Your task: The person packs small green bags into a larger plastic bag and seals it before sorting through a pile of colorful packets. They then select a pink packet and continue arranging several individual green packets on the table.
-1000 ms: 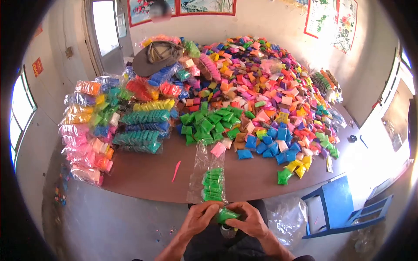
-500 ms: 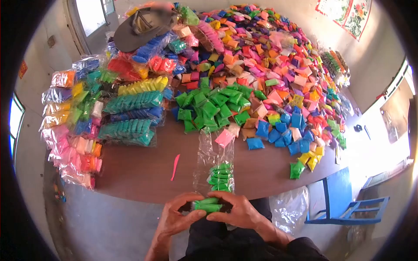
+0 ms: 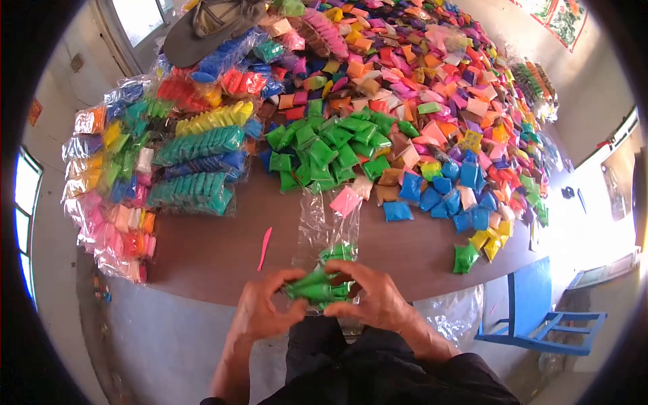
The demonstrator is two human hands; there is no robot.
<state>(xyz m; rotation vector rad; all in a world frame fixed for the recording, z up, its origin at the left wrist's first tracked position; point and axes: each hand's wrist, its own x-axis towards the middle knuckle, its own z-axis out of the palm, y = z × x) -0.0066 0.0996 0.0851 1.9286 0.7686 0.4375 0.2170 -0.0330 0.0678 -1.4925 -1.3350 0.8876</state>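
At the table's near edge, my left hand grips small green packets between its thumb and fingers. My right hand curls round the same group from the other side, its thumb below and fingers above. Motion blurs the packets, so the exact contact is hard to make out. Under and beyond my hands lies a long clear plastic bag, with more green packets inside its near end. Past the bag's far end is a heap of loose green packets.
A pink plastic knife-like tool lies left of the bag. Bagged rows of teal packets and other colours fill the left side. A large multicoloured packet pile covers the back and right. A cap rests on bags. A blue chair stands right.
My hands have moved up over the bag's near end with the green packets, which are now tilted and blurred. The right hand's fingers have spread wider. The view has shifted slightly.
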